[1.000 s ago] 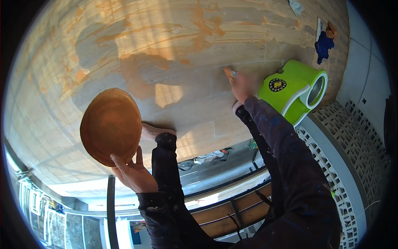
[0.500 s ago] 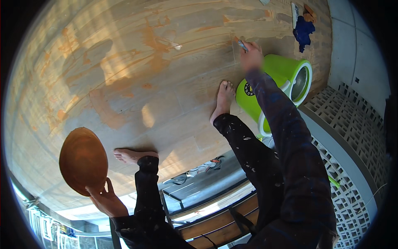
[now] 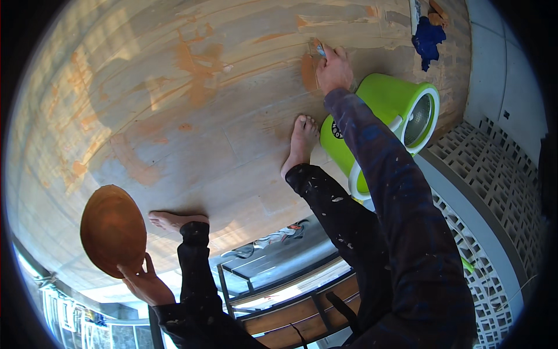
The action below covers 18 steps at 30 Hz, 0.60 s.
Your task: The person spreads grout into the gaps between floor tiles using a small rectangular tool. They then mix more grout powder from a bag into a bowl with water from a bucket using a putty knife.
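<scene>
Your left hand [image 3: 148, 286] grasped the bowl [image 3: 113, 230] at its lower edge, with the thumb lapped over the rim. The bowl was located at the left of the view, tilted so that its hollow faced the camera, its inside coated orange-brown. Your right hand [image 3: 335, 70] was closed around a small tool [image 3: 321, 50], partly hidden by the fingers; a blue part and an orange-smeared tip were visible. The tip pointed away from you at the floor [image 3: 244, 157]; whether it touched could not be determined. An orange patch [image 3: 308, 72] lay just beside that hand, to its left.

Your bare right foot [image 3: 300, 142] was planted nearer to you than the right hand, and your left foot [image 3: 174, 220] stood to the right of the bowl. A green bucket [image 3: 395, 93] stood close by the right foot, partly covered by your right sleeve [image 3: 395, 174]; a perforated metal basket [image 3: 417, 119] was visible in its round white-edged mouth.

Orange smears [image 3: 200, 67] marked the floor farther out, with a small pale lump [image 3: 227, 68] among them. A dark blue cloth [image 3: 429, 43] lay beyond the bucket, near a white strip [image 3: 415, 14]. Pale latticework [image 3: 482, 174] was noted at the right, and brown planks [image 3: 288, 312] in a dark frame at the bottom.
</scene>
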Available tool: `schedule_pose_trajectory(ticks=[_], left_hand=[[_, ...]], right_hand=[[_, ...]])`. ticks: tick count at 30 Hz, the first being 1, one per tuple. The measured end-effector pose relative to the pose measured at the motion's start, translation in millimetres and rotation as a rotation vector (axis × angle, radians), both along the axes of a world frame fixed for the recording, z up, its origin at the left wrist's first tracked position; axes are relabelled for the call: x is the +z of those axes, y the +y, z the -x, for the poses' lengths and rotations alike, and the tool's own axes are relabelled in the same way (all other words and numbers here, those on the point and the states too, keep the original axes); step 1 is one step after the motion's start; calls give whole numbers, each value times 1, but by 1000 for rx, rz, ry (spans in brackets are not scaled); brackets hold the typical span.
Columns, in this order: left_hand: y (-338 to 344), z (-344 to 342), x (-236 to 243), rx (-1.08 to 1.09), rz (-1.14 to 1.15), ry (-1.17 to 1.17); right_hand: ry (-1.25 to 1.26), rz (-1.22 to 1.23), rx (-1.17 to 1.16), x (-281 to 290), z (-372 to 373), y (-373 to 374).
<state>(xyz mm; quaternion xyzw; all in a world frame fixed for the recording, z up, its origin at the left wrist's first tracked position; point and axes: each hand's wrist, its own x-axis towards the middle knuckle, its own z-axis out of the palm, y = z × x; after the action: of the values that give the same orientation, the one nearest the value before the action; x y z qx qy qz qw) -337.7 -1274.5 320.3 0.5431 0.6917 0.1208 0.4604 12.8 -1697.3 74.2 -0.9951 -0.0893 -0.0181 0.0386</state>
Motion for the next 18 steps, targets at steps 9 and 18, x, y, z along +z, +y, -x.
schedule_pose_trajectory(ticks=[9, 18], left_hand=[[-16, -23, 3, 13, -13, -36], [-17, -20, -3, -31, 0, 10]], right_hand=[[498, 132, 373, 31, 47, -37], [243, 123, 47, 6, 42, 26]])
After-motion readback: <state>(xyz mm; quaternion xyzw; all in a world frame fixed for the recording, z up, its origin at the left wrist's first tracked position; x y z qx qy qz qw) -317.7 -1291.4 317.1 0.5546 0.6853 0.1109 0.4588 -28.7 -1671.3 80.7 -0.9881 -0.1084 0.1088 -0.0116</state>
